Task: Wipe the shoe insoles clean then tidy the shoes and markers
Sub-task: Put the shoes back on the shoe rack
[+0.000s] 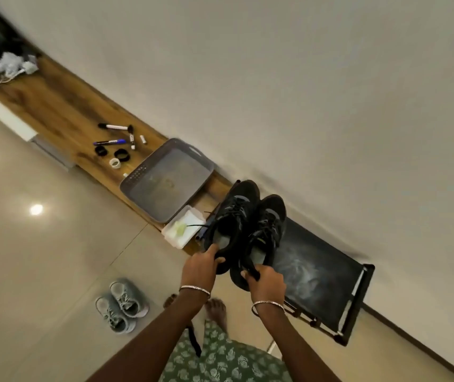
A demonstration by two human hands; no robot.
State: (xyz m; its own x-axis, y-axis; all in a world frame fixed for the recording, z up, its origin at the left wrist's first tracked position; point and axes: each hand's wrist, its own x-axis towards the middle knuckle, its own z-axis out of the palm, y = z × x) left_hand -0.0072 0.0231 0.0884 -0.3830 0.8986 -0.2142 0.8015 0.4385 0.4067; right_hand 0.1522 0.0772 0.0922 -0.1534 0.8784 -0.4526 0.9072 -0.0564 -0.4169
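Left hand [201, 267]: fingers curled round heel of one black laced trainer [235, 213], held near black metal rack [319, 271].
Right hand [265, 282]: fingers gripping other black trainer [268, 227] by heel, beside rack.
Rack: best lower both level, toes wallward.

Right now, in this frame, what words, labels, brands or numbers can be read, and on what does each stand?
No text in this frame reads clearly.
On the white-barrelled marker with black cap: any print is too small to read.
On the blue-capped marker: the label is blurred, unreadable.
On the pair of black lace-up shoes: no legible brand or number.
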